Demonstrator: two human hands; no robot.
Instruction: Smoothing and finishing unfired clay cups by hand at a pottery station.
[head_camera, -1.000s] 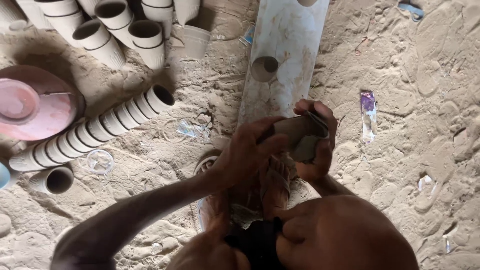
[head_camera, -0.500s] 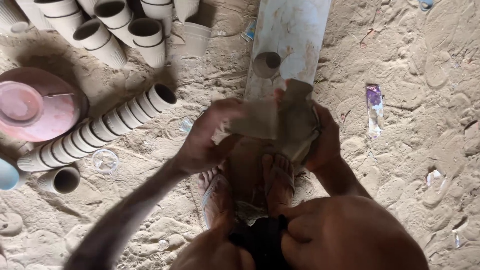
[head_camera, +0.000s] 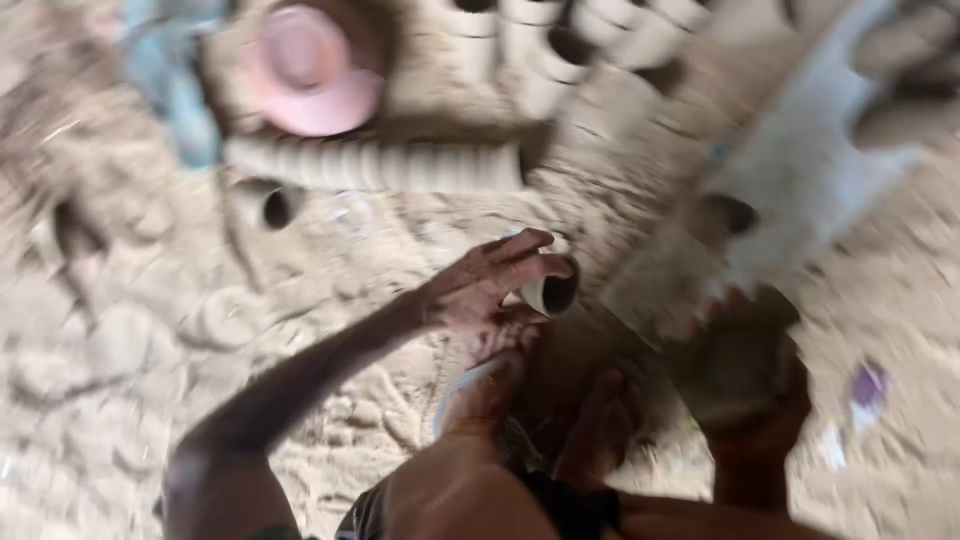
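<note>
The picture is blurred by motion. My left hand (head_camera: 480, 285) holds a small clay cup (head_camera: 550, 293) on its side, its open mouth facing right. My right hand (head_camera: 745, 385) grips a dark lump of clay at the near end of a pale plank (head_camera: 800, 170). A single clay cup (head_camera: 725, 215) stands on that plank just beyond my right hand. My bare feet (head_camera: 540, 400) rest on the sand between the two hands.
A long row of nested clay cups (head_camera: 370, 165) lies on the sand at the upper left, with one loose cup (head_camera: 262, 205) beside it. A pink bowl (head_camera: 310, 70) and more cups (head_camera: 560, 40) lie farther back. Sandy ground surrounds everything.
The view has swung left and tilted. My left hand has come away from the clay lump with a formed cup in it, while my right hand stays on the lump.
</note>
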